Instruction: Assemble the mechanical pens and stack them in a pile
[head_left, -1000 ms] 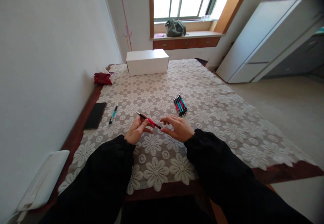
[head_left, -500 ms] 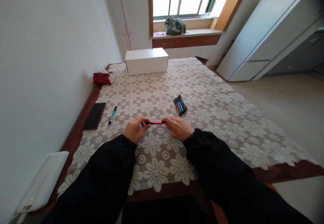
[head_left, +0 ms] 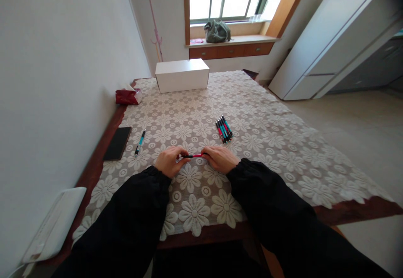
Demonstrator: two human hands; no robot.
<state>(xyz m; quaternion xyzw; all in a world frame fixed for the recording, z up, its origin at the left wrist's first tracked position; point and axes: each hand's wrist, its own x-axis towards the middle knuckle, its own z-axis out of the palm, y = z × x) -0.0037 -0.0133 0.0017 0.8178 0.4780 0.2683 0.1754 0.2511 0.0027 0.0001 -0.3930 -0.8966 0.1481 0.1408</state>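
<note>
Pen (head_left: 193, 156) — red, long axis left-right — level between both hands.

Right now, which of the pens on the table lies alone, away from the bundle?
The teal pen beside the black phone. It lies alone; the others form a bundle, and both hands hold the red pen.

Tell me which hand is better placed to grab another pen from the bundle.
Right hand, probably: the pen bundle lies just beyond it, while the left hand sits farther off. Both grip the red pen.
</note>
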